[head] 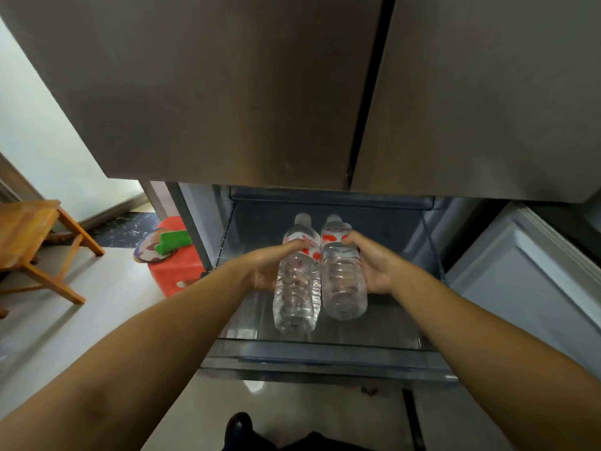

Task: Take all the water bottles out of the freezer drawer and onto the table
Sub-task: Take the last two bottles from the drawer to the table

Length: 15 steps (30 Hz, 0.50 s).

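Two clear water bottles with red and white labels are side by side over the pulled-out freezer drawer, caps pointing away from me. My left hand grips the left bottle from its left side, thumb across the label. My right hand grips the right bottle from its right side. Both bottles sit within the drawer's transparent walls; whether they rest on its floor or are lifted I cannot tell. No other bottle shows in the drawer.
The closed upper fridge doors hang directly above the drawer. An open lower door stands to the right. To the left are a red plastic stool carrying a green item and a wooden table on the tiled floor.
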{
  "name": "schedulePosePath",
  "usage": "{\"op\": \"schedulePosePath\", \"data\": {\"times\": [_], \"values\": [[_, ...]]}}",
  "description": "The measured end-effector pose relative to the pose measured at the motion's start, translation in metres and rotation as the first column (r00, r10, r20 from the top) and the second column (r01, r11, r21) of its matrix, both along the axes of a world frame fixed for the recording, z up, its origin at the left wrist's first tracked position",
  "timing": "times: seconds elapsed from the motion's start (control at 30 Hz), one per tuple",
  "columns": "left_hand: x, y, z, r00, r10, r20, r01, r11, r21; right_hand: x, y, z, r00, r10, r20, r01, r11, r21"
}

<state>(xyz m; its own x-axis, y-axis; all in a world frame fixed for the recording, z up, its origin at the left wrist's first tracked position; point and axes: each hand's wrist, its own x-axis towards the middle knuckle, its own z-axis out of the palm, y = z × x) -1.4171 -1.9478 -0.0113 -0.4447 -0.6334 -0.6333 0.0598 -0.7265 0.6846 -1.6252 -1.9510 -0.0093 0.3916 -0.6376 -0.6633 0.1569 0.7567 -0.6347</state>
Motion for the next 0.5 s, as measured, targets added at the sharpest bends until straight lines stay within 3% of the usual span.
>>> {"op": "schedulePosePath", "data": {"times": [0.27,0.5], "values": [[-0.025,-0.003,0.016,0.989,-0.128,-0.075,0.129,0.992,0.002,-0.004,0.037,0.025,0.962,-0.269,-0.043,0.269,0.963,-0.010],[-0.036,-0.006,0.052,0.927,-0.352,-0.127,0.347,0.936,-0.056,0.000,0.087,0.055,0.869,-0.494,0.021,0.494,0.865,-0.092]]}}
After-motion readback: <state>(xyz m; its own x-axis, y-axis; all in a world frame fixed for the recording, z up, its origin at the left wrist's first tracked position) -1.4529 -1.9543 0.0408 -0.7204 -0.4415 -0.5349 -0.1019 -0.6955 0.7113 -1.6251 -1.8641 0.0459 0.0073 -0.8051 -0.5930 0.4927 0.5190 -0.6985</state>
